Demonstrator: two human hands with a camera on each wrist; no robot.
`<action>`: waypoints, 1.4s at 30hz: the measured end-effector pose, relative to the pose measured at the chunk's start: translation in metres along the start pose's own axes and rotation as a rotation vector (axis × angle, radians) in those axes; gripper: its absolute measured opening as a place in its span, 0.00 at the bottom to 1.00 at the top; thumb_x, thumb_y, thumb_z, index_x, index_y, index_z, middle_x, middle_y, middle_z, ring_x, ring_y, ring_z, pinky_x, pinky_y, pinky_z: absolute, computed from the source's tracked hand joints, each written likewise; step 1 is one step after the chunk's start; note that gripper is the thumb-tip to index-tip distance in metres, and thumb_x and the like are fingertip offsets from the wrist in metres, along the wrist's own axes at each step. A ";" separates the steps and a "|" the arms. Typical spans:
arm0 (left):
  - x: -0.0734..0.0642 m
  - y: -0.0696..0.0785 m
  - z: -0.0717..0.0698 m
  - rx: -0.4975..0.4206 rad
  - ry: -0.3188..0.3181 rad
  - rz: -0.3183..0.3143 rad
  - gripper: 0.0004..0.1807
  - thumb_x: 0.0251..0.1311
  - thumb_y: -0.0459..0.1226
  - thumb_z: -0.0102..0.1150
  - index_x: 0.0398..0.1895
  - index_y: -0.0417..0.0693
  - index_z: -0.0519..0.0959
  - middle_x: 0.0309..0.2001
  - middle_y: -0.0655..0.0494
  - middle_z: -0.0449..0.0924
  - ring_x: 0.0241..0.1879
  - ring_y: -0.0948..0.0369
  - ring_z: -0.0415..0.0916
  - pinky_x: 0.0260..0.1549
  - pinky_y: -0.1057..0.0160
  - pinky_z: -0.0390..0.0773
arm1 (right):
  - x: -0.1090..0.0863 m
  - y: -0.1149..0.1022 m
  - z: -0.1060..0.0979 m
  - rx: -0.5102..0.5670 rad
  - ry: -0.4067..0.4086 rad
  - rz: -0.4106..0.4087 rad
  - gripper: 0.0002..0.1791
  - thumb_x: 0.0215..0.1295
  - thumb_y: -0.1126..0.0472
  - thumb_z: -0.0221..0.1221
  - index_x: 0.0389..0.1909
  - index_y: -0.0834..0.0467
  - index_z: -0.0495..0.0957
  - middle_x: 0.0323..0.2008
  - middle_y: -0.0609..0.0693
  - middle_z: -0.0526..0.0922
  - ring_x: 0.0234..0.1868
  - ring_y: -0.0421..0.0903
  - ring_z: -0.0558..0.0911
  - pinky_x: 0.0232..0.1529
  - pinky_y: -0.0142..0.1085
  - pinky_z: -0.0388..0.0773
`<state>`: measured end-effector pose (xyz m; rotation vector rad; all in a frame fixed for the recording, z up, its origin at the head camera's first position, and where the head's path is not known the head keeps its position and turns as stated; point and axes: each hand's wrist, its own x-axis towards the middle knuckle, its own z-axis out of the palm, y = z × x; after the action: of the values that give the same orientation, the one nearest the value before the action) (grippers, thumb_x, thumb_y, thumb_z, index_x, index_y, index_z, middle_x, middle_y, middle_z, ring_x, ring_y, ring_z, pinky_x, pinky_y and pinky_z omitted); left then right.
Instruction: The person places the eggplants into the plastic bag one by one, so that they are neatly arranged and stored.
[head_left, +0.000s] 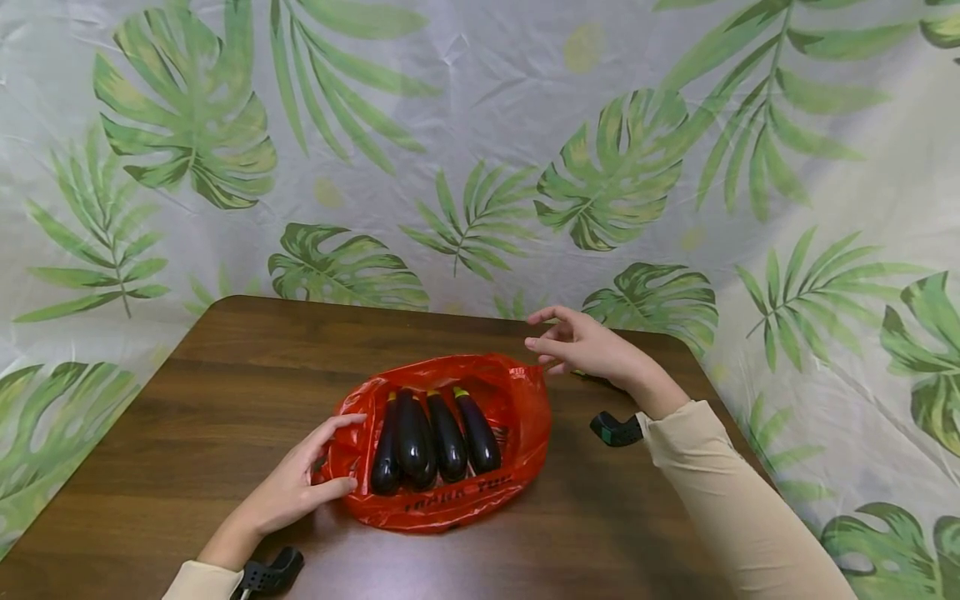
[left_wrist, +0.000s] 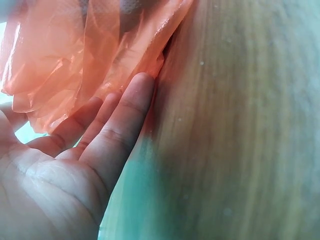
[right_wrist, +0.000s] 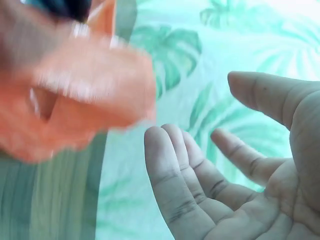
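Note:
A red plastic bag (head_left: 528,408) with dark lettering lies spread wide on the table, its mouth facing up. Inside it are several glossy dark purple eggplants (head_left: 448,437), side by side with their green-yellow stem ends pointing away from me. My left hand (head_left: 307,475) rests at the bag's left side, thumb and fingers spread. In the left wrist view, its fairly straight fingers touch the crumpled plastic (left_wrist: 65,65). My right hand (head_left: 581,342) hovers by the bag's right rim with loosely bent fingers. The right wrist view shows that hand (right_wrist: 240,185) holding nothing, apart from the blurred bag (right_wrist: 95,85).
The dark wooden table (head_left: 225,383) extends around the bag. A leaf-patterned curtain (head_left: 480,108) hangs behind and beside it. Black wrist devices (head_left: 617,428) sit on both forearms. A small dark and yellow thing (head_left: 588,377) is partly hidden behind my right wrist.

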<state>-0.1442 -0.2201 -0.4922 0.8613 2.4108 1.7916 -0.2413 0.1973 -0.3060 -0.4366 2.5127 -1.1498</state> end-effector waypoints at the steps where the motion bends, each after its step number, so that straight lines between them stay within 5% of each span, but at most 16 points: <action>1: 0.000 0.000 0.000 0.001 0.001 -0.002 0.38 0.65 0.31 0.69 0.77 0.41 0.65 0.68 0.35 0.73 0.61 0.62 0.80 0.51 0.64 0.86 | 0.000 0.005 -0.004 -0.009 0.009 -0.001 0.29 0.82 0.50 0.59 0.75 0.57 0.66 0.58 0.64 0.83 0.56 0.57 0.86 0.54 0.47 0.88; 18: 0.000 0.000 0.000 -0.014 -0.006 -0.003 0.38 0.65 0.31 0.68 0.77 0.40 0.65 0.68 0.34 0.72 0.61 0.62 0.80 0.52 0.64 0.86 | -0.006 0.077 -0.055 -0.046 0.118 0.127 0.35 0.80 0.47 0.61 0.78 0.57 0.63 0.58 0.59 0.81 0.56 0.50 0.82 0.60 0.44 0.81; 35: 0.000 0.000 -0.001 -0.019 -0.009 -0.012 0.38 0.65 0.32 0.68 0.77 0.40 0.65 0.69 0.34 0.73 0.61 0.63 0.80 0.51 0.64 0.86 | -0.010 0.158 -0.080 -0.247 0.171 0.106 0.34 0.76 0.58 0.65 0.75 0.66 0.65 0.61 0.75 0.78 0.62 0.69 0.79 0.58 0.58 0.80; 42: 0.000 -0.001 -0.001 -0.026 -0.012 -0.015 0.38 0.65 0.32 0.68 0.77 0.40 0.65 0.69 0.34 0.73 0.61 0.62 0.80 0.51 0.63 0.86 | -0.010 0.180 -0.081 -0.336 0.161 0.182 0.37 0.73 0.57 0.67 0.76 0.65 0.64 0.67 0.79 0.71 0.67 0.75 0.72 0.63 0.68 0.74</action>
<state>-0.1452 -0.2210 -0.4925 0.8466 2.3752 1.8032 -0.2910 0.3681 -0.3931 -0.1964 2.8285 -0.7223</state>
